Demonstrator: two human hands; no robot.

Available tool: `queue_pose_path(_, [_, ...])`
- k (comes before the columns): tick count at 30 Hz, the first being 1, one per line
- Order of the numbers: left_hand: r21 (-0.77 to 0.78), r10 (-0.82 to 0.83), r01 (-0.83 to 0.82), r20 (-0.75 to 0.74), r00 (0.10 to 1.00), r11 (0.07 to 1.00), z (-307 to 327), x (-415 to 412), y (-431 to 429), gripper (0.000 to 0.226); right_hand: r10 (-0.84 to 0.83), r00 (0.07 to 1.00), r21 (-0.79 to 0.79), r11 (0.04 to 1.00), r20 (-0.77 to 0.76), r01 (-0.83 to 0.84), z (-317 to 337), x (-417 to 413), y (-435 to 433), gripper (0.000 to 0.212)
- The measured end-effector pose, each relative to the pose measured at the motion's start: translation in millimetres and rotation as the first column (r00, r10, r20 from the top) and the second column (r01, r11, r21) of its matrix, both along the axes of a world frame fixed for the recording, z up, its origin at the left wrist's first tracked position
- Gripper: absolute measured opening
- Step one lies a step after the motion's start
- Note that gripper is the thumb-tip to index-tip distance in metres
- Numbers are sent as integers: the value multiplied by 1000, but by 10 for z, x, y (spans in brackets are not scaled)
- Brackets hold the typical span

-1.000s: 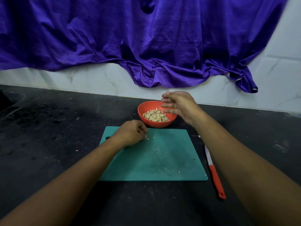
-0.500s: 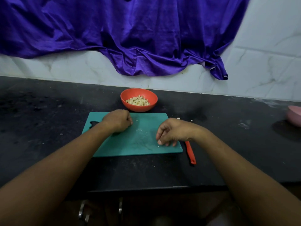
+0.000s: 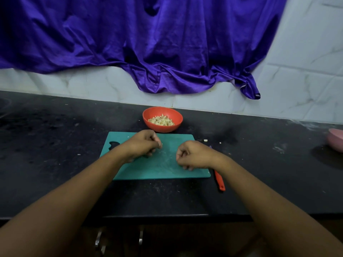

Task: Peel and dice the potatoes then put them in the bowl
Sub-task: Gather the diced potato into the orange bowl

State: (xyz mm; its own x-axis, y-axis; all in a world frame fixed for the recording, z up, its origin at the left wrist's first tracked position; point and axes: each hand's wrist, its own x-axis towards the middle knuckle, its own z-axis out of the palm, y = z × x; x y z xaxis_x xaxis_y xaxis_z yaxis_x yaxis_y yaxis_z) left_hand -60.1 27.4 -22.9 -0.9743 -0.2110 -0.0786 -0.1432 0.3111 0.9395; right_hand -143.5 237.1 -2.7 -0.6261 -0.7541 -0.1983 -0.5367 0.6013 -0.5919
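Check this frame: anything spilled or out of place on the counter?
A few diced potato bits lie stray on the black counter just right of the cutting board, outside the orange bowl. Otherwise nothing stands out.

Left forearm (image 3: 74, 191) and right forearm (image 3: 269, 197): bare along the full visible length. Left hand (image 3: 143, 145) and right hand (image 3: 193, 154): bare, fingers uncovered.
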Motion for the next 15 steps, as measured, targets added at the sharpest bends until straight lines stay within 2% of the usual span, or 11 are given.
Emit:
queue_pose_path(1, [56,6,-5,-15,1000,998,-5,10,-4,6,-67,982,-156,983,177,96,-8,5,-30,5])
queue_pose_path(3, [96,8,-4,-42,999,995,6,25,-1,8,-128,863,-376,861,489,342,-10,18,-131,7])
queue_pose_path(5, [95,-6,13,-74,997,995,51,40,21,9,-133,726,-415,745,674,522,-30,26,-268,13])
queue_pose_path(7, [69,-25,34,-122,992,997,109,49,36,10,-84,589,-372,702,804,608,-31,68,-417,17])
queue_pose_path(10, [-71,-10,-4,-197,980,997,168,32,-5,6,13,419,-317,675,908,666,0,131,-582,18])
queue_pose_path(13, [-210,89,-135,-215,973,968,173,11,-97,10,39,409,-330,663,912,672,28,111,-690,17])
queue_pose_path(15, [-207,132,-180,-225,965,962,170,-1,-162,7,17,444,-344,659,896,669,47,63,-740,13])
